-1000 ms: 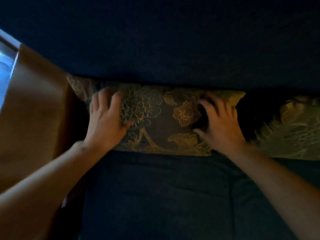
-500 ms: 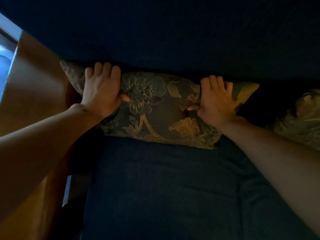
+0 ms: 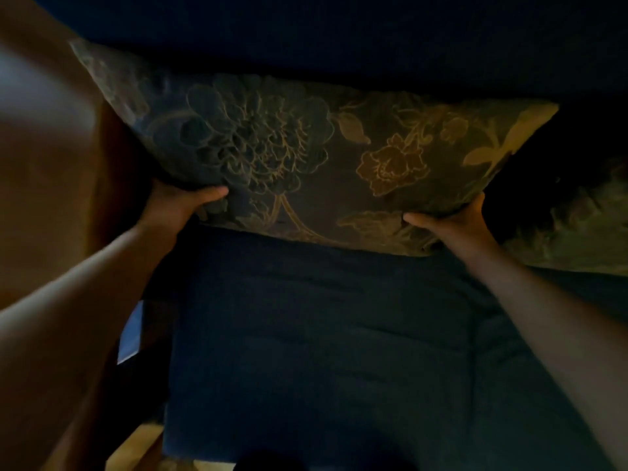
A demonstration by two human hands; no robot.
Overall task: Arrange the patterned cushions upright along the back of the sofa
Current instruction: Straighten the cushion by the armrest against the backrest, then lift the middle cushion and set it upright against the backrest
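A dark floral cushion (image 3: 306,158) with gold flower outlines stands upright against the sofa back (image 3: 339,35), at the sofa's left end. My left hand (image 3: 180,202) grips its lower left corner, thumb on the front. My right hand (image 3: 452,222) grips its lower right corner, fingers hidden behind the fabric. A second patterned cushion (image 3: 584,229) lies lower at the right edge, only partly in view and blurred.
The dark blue sofa seat (image 3: 323,334) stretches in front of the cushion. A brown curtain or drape (image 3: 44,164) hangs close on the left, touching the cushion's left side. A strip of wooden floor (image 3: 136,447) shows at the bottom left.
Both hands moved from the cushion's top edge down to its lower corners. The cushion has risen from leaning low to standing upright against the sofa back.
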